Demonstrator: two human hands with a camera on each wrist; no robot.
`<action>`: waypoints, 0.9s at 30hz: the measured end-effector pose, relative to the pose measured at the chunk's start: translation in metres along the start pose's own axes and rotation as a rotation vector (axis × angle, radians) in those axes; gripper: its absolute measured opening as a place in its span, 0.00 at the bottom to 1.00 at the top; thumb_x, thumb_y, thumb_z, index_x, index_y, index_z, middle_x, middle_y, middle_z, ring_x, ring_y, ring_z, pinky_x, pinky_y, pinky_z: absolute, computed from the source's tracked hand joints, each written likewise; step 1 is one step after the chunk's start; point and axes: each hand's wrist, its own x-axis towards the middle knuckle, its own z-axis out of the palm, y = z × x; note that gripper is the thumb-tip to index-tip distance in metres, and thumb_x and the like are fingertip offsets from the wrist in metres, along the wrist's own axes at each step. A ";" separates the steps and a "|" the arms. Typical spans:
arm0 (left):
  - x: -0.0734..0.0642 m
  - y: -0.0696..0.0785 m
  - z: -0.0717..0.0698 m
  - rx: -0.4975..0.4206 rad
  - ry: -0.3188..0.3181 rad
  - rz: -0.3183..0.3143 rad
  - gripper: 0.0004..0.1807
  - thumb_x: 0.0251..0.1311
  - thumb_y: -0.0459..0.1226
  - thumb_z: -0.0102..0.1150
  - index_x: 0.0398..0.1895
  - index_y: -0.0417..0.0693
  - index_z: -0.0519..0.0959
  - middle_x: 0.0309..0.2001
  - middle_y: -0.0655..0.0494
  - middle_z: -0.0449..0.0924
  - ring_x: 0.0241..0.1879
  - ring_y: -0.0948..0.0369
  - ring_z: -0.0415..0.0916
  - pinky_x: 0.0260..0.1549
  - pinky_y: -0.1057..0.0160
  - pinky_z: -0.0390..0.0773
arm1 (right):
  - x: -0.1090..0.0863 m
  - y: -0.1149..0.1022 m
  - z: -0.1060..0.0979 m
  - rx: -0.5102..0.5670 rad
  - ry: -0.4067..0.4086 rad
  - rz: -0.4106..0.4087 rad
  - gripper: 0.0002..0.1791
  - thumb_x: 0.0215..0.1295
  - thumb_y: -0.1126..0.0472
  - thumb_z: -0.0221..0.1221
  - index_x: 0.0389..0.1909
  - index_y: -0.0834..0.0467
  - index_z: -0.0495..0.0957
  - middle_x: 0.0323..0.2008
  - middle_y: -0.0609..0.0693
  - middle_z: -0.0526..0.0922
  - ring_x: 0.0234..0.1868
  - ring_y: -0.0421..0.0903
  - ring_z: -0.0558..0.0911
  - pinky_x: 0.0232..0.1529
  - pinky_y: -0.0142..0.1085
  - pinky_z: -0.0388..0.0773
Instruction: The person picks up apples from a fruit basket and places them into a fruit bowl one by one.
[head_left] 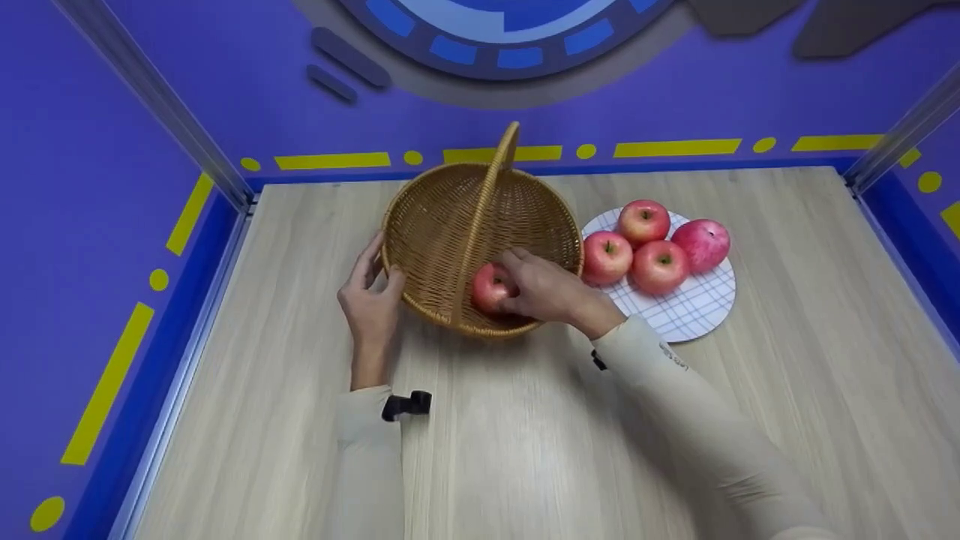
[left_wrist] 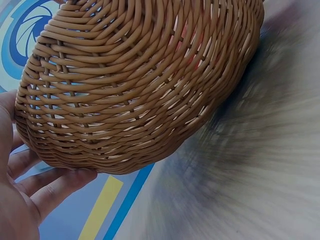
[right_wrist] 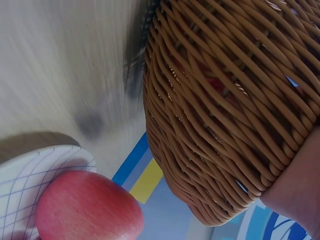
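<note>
A woven wicker basket (head_left: 427, 217) with an arched handle stands on the table in the head view. My left hand (head_left: 373, 307) grips its left rim, thumb near the edge and fingers along the outer wall, as the left wrist view also shows beneath the weave (left_wrist: 125, 100). Inside the basket, low and right of the handle, my right hand (head_left: 547, 289) holds a red apple (head_left: 489, 288) between thumb and fingers. In the right wrist view the basket wall (right_wrist: 225, 110) hides most of that hand.
A white checked plate (head_left: 697, 307) lies right of the basket, bearing three red apples (head_left: 660, 267) and a darker pink fruit (head_left: 702, 245). Behind the table rises a blue-purple wall (head_left: 637, 112) with yellow marks, and another wall (head_left: 67, 225) stands at the left.
</note>
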 end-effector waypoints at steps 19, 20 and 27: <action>0.000 -0.001 0.000 0.005 -0.002 0.013 0.26 0.63 0.19 0.57 0.67 0.29 0.78 0.66 0.37 0.79 0.61 0.35 0.79 0.60 0.45 0.80 | -0.004 -0.002 0.000 0.006 0.094 -0.097 0.30 0.61 0.58 0.73 0.60 0.67 0.76 0.52 0.61 0.78 0.47 0.57 0.82 0.51 0.51 0.82; 0.001 -0.001 -0.001 0.002 0.000 0.020 0.26 0.63 0.19 0.57 0.66 0.28 0.78 0.66 0.36 0.79 0.61 0.35 0.79 0.61 0.43 0.79 | -0.004 -0.003 -0.001 0.008 0.094 -0.097 0.30 0.61 0.58 0.73 0.60 0.67 0.76 0.52 0.61 0.78 0.47 0.57 0.81 0.52 0.51 0.82; 0.000 0.000 -0.001 -0.013 0.008 0.020 0.26 0.62 0.18 0.57 0.65 0.27 0.78 0.65 0.33 0.79 0.61 0.33 0.78 0.64 0.38 0.75 | -0.007 -0.008 -0.010 0.037 0.109 -0.088 0.31 0.62 0.58 0.73 0.62 0.67 0.76 0.53 0.61 0.78 0.50 0.57 0.80 0.55 0.50 0.80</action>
